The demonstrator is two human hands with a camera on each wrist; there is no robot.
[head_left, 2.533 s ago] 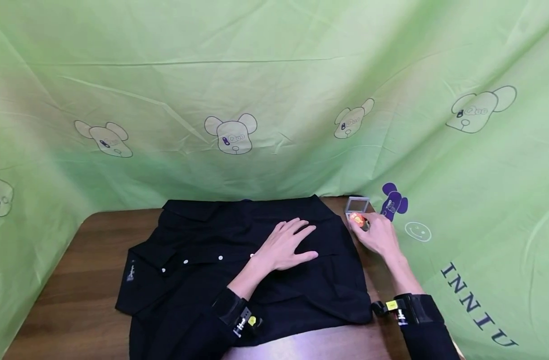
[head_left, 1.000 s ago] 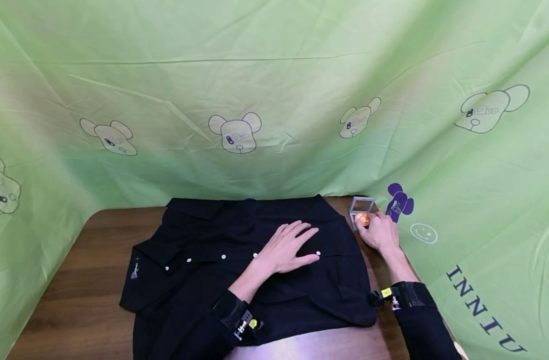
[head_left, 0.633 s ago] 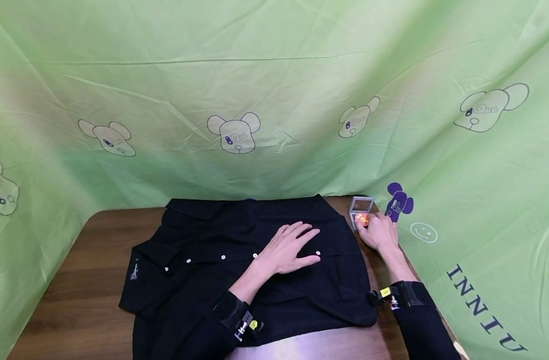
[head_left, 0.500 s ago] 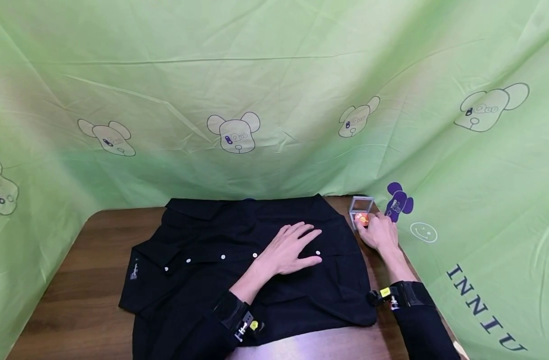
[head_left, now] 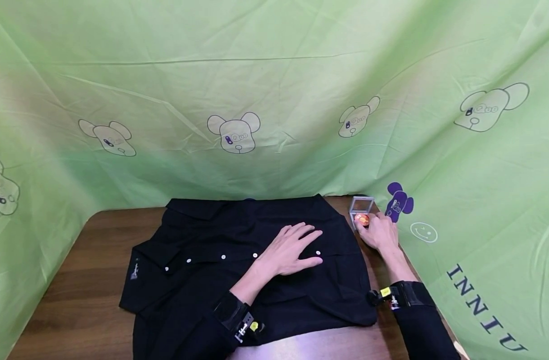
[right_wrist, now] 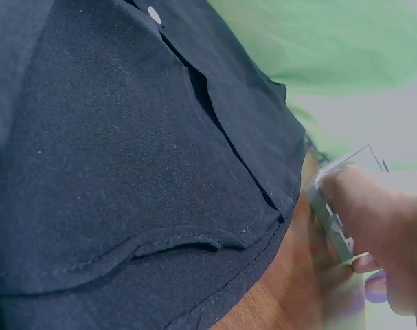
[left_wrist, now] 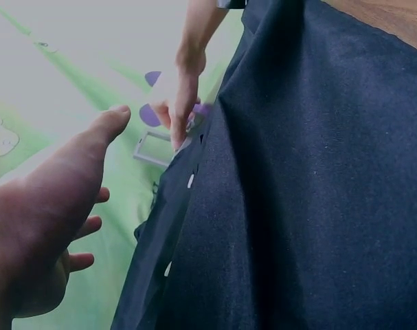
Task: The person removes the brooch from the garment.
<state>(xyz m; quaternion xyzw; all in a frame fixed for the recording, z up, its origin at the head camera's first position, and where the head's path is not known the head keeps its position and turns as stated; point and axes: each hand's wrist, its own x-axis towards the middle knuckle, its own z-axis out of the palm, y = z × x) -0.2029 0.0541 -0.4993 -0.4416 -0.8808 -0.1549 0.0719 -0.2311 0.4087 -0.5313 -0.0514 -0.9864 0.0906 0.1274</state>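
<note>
A black button-up shirt (head_left: 202, 230) lies spread on the table, collar to the left, with white buttons down its front. My left hand (head_left: 285, 252) rests on the shirt's right half, its fingers spread. Beyond the hem, my right hand (head_left: 379, 234) holds a small round red disc with a yellow design (head_left: 362, 219) between thumb and fingers. The disc is at the lower half of a small grey-framed square case (head_left: 352, 204) whose lid stands up. In the right wrist view, the curled right hand touches the case (right_wrist: 340, 242) and the disc is hidden.
The wooden table (head_left: 76, 280) shows at the left and front. A green cloth (head_left: 274, 75) printed with bear heads hangs behind and at both sides. It comes close to the case and the right forearm.
The right hand has brought the disc, earlier held in front of the case, to the case's lower half. The left hand has shifted slightly right. Lately both hands are nearly still.
</note>
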